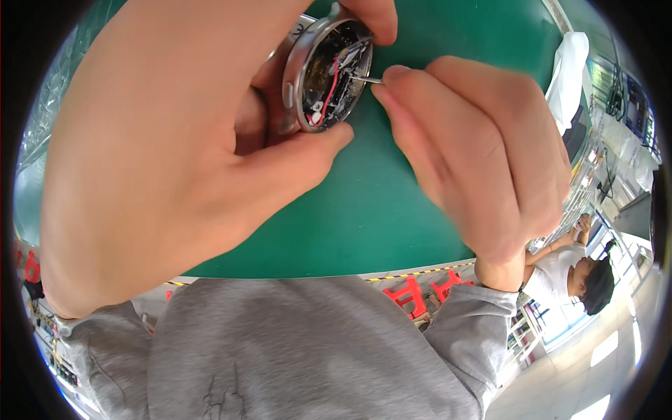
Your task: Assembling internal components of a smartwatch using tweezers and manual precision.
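A round silver watch case (297, 70) stands tilted on edge above the green table, its inside facing right. My left hand (210, 133) grips it by the rim, thumb below and a fingertip at the top. Inside the case show dark parts, a red wire (332, 91) and small light bits. My right hand (483, 133) pinches a thin metal tool, perhaps tweezers (371, 80), between thumb and forefinger. Its tip reaches into the opened case, near the red wire. Most of the tool is hidden in the fingers, so its kind is uncertain.
The green table (336, 231) lies under both hands, its near edge by my grey top. A white cloth or bag (568, 77) lies at the far right edge. Clear plastic (52, 98) sits at the left. Red stools (406, 297) stand below; another person (570, 276) is at the right.
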Available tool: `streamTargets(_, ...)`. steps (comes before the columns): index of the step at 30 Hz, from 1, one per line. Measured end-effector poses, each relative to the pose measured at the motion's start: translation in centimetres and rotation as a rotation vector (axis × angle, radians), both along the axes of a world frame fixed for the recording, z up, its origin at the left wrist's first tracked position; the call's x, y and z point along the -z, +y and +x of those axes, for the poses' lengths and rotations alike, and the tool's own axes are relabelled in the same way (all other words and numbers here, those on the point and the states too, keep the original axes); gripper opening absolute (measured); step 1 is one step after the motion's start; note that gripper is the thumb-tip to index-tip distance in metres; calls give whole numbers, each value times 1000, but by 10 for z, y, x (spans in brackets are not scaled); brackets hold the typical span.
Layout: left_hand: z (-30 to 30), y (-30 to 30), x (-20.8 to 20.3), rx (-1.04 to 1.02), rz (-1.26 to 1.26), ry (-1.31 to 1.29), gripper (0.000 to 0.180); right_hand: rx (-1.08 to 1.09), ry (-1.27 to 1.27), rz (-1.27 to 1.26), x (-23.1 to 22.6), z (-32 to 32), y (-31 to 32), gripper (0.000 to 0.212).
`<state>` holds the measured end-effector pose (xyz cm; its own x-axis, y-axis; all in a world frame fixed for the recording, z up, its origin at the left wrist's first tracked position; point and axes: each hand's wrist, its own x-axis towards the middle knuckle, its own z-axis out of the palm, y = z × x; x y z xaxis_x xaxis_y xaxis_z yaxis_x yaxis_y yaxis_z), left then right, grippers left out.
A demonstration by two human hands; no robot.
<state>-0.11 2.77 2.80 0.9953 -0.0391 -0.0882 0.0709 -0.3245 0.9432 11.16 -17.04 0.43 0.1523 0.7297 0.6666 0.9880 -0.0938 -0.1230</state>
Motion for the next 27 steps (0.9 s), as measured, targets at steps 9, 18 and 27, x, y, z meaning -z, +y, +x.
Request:
streamTargets(9, -3, 2, 1, 5, 20, -7, 41, 44, -39, -79, -3, -3, -1, 29)
streamTargets(18, -1, 0, 2, 23, 44, -10, 41, 18, -21, -136, -10, -6, -3, 29)
streamTargets(27, 3, -4, 5, 55, 82, -18, 41, 69, -32, -135, -7, -7, -4, 28)
